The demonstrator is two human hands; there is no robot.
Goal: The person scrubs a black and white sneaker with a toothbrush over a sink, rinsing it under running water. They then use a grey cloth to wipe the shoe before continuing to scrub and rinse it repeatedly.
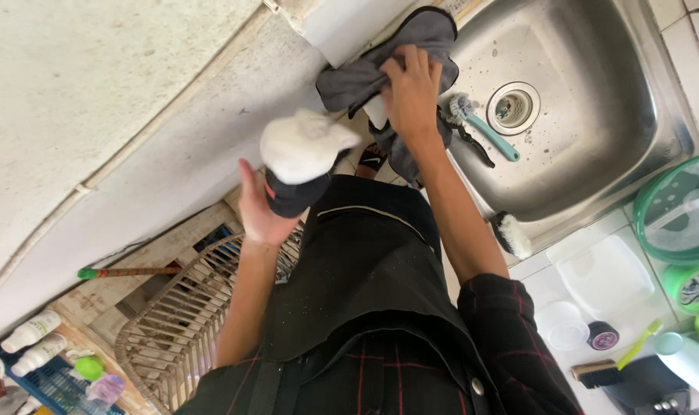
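My left hand (pixel 259 211) grips a small shoe (pixel 302 157) with a white toe and a black upper, held up over my black apron. My right hand (pixel 411 88) clutches a grey cloth (pixel 380 65) at the left rim of a steel sink (pixel 595 138), just above and right of the shoe. The cloth drapes over the sink edge and hangs below my hand. Cloth and shoe lie close together, and I cannot tell whether they touch.
In the sink lie a teal-handled brush (pixel 484 127) and a black brush (pixel 469 142). A white-bristled brush (pixel 511 234) rests on the rim. White containers (pixel 607 277), a green basin (pixel 676 207) and a wooden brush (pixel 599 373) stand at the right. A wicker rack (pixel 184 315) and bottles (pixel 34 342) are on the floor at the left.
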